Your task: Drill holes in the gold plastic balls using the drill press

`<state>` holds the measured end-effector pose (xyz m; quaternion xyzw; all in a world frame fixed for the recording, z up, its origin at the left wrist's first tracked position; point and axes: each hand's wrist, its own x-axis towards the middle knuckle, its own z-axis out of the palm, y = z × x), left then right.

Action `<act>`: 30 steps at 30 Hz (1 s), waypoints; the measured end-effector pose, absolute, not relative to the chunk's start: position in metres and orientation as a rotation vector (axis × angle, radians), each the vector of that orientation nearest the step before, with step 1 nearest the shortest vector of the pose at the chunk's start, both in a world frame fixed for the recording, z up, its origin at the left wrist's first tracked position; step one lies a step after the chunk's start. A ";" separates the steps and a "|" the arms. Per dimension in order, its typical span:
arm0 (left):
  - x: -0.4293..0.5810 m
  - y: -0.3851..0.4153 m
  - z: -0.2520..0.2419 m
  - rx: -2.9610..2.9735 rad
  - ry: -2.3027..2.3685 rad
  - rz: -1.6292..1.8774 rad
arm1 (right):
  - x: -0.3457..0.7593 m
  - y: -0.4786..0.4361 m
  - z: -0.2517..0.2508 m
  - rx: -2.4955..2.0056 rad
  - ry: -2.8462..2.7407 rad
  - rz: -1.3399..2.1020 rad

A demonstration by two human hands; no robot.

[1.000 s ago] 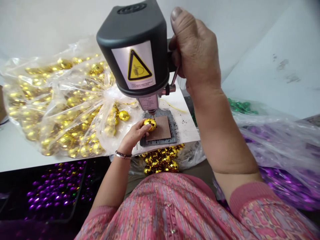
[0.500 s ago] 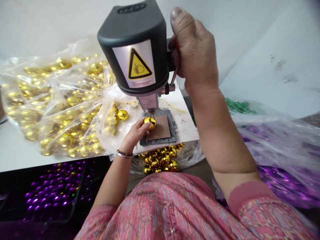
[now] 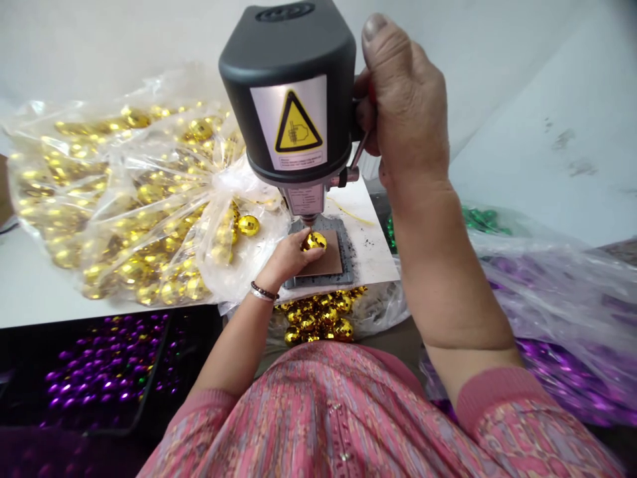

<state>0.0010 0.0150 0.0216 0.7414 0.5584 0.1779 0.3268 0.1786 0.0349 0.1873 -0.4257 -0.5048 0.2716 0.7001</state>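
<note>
A black bench drill with a yellow warning label stands on a white table. My right hand is closed round the drill's feed lever at its right side. My left hand pinches a faceted gold ball and holds it on a brown pad under the drill bit. The pad lies on the drill's grey base plate.
A big clear bag of gold balls lies left of the drill, one loose gold ball at its mouth. More gold balls sit below the table edge. Purple balls fill a black tray at left; bags of purple balls and green balls lie right.
The view has shifted, so the drill sits further right in the picture. My left hand has kept the gold ball under the bit, and my right hand stays on the lever.
</note>
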 end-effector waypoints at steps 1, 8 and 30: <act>0.001 0.016 0.020 1.910 1.450 0.479 | 0.179 0.036 0.187 -0.955 -1.127 0.606; 0.000 0.012 0.013 1.771 1.399 0.597 | 0.178 0.032 0.179 -0.836 -1.176 0.542; -0.001 0.008 0.012 1.800 1.295 0.639 | 0.182 -0.043 0.098 -0.929 -1.440 -0.042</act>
